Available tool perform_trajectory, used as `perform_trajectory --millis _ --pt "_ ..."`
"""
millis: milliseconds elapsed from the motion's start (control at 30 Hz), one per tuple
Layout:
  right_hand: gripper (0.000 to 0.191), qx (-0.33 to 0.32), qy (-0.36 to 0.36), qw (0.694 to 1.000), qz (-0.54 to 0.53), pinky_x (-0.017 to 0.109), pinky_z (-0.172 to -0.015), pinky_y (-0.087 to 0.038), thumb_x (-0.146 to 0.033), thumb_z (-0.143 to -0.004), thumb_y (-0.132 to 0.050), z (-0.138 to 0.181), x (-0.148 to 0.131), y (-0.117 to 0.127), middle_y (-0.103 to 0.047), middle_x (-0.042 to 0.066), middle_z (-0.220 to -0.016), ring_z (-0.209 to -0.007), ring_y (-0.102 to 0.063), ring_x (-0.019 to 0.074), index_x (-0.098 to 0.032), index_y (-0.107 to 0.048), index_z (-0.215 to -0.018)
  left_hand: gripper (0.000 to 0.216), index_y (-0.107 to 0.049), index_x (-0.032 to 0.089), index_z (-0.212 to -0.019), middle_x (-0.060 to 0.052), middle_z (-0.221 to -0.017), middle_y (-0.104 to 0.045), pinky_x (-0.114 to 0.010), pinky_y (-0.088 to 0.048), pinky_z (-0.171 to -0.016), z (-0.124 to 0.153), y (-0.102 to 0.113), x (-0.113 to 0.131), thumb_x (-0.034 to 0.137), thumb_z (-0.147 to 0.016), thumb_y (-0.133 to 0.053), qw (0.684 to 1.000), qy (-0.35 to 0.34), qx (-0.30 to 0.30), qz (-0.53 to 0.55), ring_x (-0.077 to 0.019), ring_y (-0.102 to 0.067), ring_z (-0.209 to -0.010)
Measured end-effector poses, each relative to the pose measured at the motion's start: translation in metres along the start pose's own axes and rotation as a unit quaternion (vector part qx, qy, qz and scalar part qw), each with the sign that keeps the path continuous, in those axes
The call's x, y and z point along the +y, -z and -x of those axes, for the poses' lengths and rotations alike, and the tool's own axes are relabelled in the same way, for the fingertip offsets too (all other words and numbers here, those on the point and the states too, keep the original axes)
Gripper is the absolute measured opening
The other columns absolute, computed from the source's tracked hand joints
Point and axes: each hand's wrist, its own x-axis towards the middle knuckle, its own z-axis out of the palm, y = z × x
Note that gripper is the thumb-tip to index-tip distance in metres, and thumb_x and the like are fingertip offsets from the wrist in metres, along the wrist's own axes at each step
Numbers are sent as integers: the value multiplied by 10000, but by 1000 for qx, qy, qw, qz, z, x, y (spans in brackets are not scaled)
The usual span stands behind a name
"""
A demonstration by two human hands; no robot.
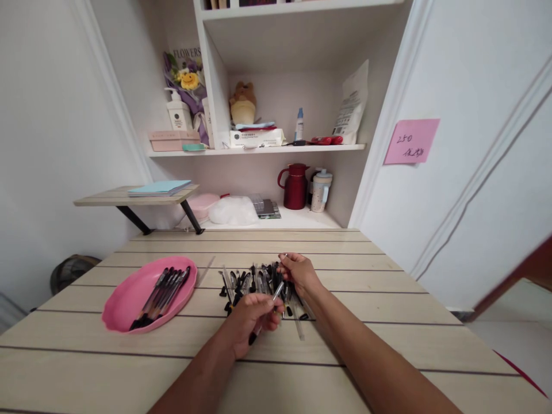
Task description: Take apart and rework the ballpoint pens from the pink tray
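My left hand is closed around a clear pen barrel with a black tip, held just above the wooden table. My right hand pinches a small thin part I cannot name, over a loose pile of pens and pen parts. To the left, a pink oval tray holds several black pens lying side by side.
A small raised wooden shelf with a blue notebook stands at the table's back left. Behind the table, white shelves hold a red jug, a cup, bottles and a plush toy. A pink note sticks on the right wall.
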Motion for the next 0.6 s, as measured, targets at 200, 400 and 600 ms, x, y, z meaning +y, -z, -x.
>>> perform_trajectory --millis 200,400,600 --pt "111 -76 64 970 220 177 -408 -348 -115 -602 -548 -4 -5 15 -554 -25 -507 -412 -464 67 -144 -623 -680 262 -642 91 -839 -88 -792 -642 -168 -411 -496 -2 5 1 308 -697 -599 999 -19 26 3 -56 -528 -515" --pt "138 -87 98 924 359 187 -454 -346 -142 -641 -516 7 -15 14 -597 -6 -581 -461 -486 77 -156 -621 -728 251 -647 90 -819 -92 -771 -647 -176 -410 -496 -1 4 3 298 -683 -615 999 -28 18 16 -63 -530 -506" --pt "189 -151 -65 971 175 164 -309 -158 -312 -692 -541 19 -13 0 -409 -66 -336 -287 -309 38 -143 -537 -607 253 -654 87 -830 -111 -828 -656 -174 -417 -510 -2 4 2 282 -671 -627 999 -28 23 10 -71 -551 -539"
